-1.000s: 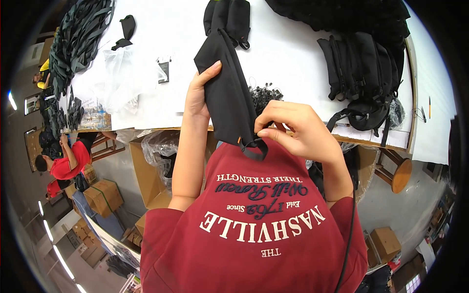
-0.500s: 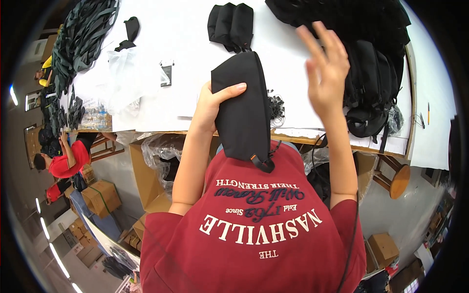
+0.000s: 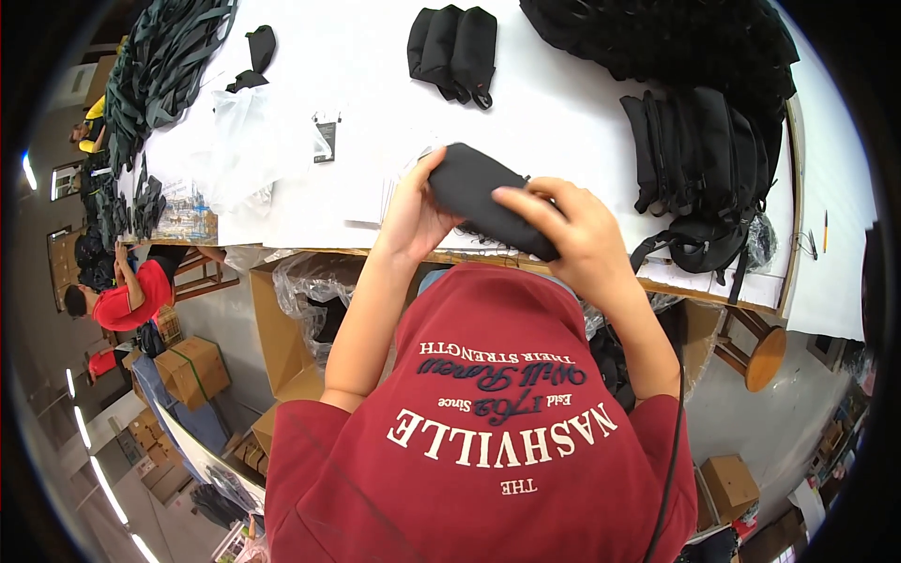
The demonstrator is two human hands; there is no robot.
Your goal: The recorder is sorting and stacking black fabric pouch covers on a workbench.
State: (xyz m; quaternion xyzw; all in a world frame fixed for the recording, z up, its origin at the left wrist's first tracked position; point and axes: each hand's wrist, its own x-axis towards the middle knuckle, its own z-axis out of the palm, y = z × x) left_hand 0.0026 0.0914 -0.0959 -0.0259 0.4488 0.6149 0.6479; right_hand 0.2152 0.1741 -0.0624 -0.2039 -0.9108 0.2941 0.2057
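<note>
Between my two hands, just above the table's near edge, is a black fabric pouch [image 3: 483,192], tilted with its flat side up. My left hand [image 3: 418,216] grips its left end, the thumb along the upper edge. From the other end, my right hand [image 3: 584,233] closes over the pouch, fingers across its top. Its underside is mostly hidden. Beyond it, similar black pouches [image 3: 452,54] sit side by side on the white table [image 3: 366,84]. A small stack of white cards or paper [image 3: 387,199] lies beside my left hand.
Black bags [image 3: 709,169] and a dark heap [image 3: 666,38] fill the right side. On the left are grey-green straps [image 3: 164,66], a clear plastic bag [image 3: 242,150] and a black tag [image 3: 325,141]. Under the edge stands an open carton [image 3: 286,328]; a wooden stool [image 3: 765,357] is at right.
The pouch has turned from upright to slanted and sits lower across the table edge. My right hand has come down from the bags on the right and taken hold of it.
</note>
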